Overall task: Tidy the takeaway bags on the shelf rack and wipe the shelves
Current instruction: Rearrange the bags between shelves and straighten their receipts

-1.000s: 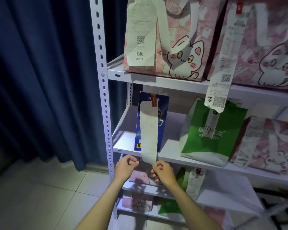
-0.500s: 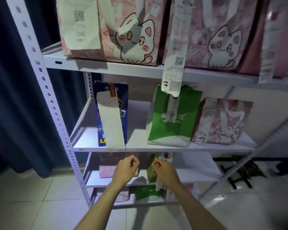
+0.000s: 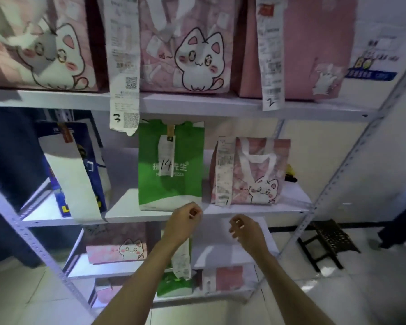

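A white metal shelf rack (image 3: 197,103) holds takeaway bags. On the middle shelf stand a blue bag (image 3: 89,165) with a long receipt at left, a green bag (image 3: 174,184) marked 14 in the centre, and a small pink cat bag (image 3: 260,174) at right. Large pink cat bags (image 3: 188,48) fill the upper shelf. My left hand (image 3: 184,221) is loosely curled with nothing in it, just below the green bag at the shelf edge. My right hand (image 3: 244,228) hovers to its right, fingers curled, holding nothing.
The lower shelves carry a pink cat bag (image 3: 117,249), another green bag (image 3: 174,285) with a receipt and a pink box (image 3: 227,277). A dark stool (image 3: 326,240) stands on the tiled floor at right. A dark curtain (image 3: 7,160) hangs at left.
My right hand has let go of the blue bag's receipt. The view has swung right, and both hands now sit below the green bag instead of the blue one.
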The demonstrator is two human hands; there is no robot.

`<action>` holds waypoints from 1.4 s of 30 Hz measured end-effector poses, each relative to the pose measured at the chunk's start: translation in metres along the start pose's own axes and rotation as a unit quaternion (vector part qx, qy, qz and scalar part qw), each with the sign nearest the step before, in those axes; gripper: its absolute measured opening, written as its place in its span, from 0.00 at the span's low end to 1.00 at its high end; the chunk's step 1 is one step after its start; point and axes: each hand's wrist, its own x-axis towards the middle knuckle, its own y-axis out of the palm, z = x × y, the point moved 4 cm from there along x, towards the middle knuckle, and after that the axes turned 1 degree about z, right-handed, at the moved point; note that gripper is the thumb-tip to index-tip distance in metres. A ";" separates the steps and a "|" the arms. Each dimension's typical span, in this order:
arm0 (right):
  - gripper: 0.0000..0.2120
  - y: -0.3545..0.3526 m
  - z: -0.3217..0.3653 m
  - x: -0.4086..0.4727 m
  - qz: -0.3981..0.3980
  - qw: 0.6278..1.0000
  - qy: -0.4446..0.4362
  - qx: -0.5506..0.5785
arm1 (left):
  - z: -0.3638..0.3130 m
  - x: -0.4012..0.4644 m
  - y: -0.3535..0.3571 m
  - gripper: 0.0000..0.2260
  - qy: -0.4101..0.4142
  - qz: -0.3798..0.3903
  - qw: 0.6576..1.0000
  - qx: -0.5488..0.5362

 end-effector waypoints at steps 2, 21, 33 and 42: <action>0.05 -0.025 -0.021 0.010 -0.005 1.000 -0.001 0.024 | -0.019 0.009 0.012 0.04 -0.016 -0.031 0.999 0.007; 0.03 -0.143 -0.036 0.072 -0.132 0.988 -0.054 0.066 | -0.080 0.051 0.038 0.03 -0.110 -0.101 0.988 0.026; 0.08 -0.144 -0.038 0.101 -0.180 0.981 -0.061 0.046 | -0.092 0.064 0.062 0.06 -0.120 -0.112 0.984 0.065; 0.14 -0.167 -0.046 0.127 -0.105 0.985 -0.052 0.128 | -0.106 0.064 0.070 0.08 -0.128 -0.160 0.976 0.076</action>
